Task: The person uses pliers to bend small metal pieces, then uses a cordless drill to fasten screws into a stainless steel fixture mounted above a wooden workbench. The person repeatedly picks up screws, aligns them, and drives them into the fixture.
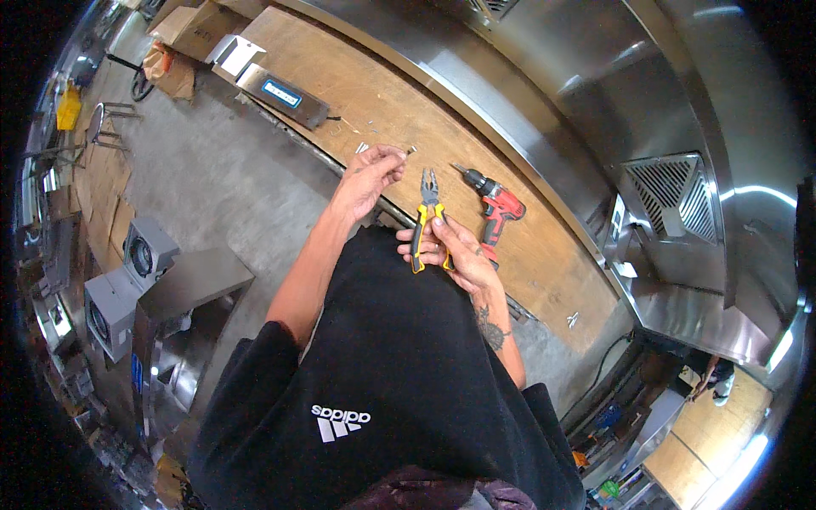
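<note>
Holding side: the right grip, nearest, is narrow around the yellow-and-black handles of grey-nosed steel pliers, which point toward the far side near the table's near edge.
Pinching side: the left grip is narrow, a small dark piece with a silvery end between thumb and fingertips, left of the pliers.
Wooden table: a long brown top runs from far left to near right.
Drill: a red-and-black cordless drill lies on the table, right of the pliers, its bit toward the far left.
Small metal: thin silvery pieces lie near the table's right end.
Long casing: a steel box with a blue-edged label lies on the table's left part.
Floor: grey concrete, left; two grey boxes with round dark fronts stand beyond.
Steel hood: shiny panels line the far side, a slatted square vent at right.
</note>
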{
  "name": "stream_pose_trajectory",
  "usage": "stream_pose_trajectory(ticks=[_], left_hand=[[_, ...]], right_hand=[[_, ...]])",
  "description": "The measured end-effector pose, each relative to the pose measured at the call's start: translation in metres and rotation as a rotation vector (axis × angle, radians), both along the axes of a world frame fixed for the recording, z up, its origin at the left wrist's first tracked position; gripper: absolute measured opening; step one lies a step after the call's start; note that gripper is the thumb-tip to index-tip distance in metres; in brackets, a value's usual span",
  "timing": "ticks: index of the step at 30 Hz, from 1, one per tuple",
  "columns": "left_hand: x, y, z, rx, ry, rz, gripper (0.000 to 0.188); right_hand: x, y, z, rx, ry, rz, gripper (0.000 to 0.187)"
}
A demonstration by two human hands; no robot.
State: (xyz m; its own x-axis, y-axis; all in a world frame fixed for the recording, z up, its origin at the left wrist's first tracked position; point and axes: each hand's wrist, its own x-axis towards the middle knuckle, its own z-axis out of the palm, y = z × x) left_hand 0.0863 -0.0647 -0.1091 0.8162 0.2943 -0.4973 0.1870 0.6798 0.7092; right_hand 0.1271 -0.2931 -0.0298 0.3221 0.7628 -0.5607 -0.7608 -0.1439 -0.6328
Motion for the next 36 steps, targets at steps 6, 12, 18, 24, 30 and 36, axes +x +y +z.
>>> stream_pose_trajectory(ticks=[6, 12, 18, 24, 30, 36], left_hand=[[0.004, -0.021, 0.043, 0.086, -0.09, -0.126, 0.026], [0.008, -0.025, 0.047, 0.085, -0.094, -0.136, 0.025], [0.006, -0.028, 0.047, 0.146, -0.083, -0.198, 0.025], [0.006, -0.026, 0.046, 0.275, -0.087, -0.228, 0.024], [0.005, -0.02, 0.051, 0.386, -0.106, -0.303, 0.026], [0.013, -0.009, 0.074, 0.434, -0.065, -0.629, 0.037]], right_hand=[[0.003, -0.002, 0.001, 0.095, 0.136, -0.062, 0.046], [0.004, -0.01, -0.001, 0.149, 0.188, -0.104, 0.044], [0.003, -0.012, 0.003, 0.137, 0.17, -0.151, 0.041], [0.001, -0.014, 0.001, 0.126, 0.132, -0.177, 0.036], [-0.003, -0.014, -0.005, 0.136, 0.177, -0.245, 0.033], [-0.003, -0.017, 0.001, 0.142, 0.074, -0.14, 0.033]])
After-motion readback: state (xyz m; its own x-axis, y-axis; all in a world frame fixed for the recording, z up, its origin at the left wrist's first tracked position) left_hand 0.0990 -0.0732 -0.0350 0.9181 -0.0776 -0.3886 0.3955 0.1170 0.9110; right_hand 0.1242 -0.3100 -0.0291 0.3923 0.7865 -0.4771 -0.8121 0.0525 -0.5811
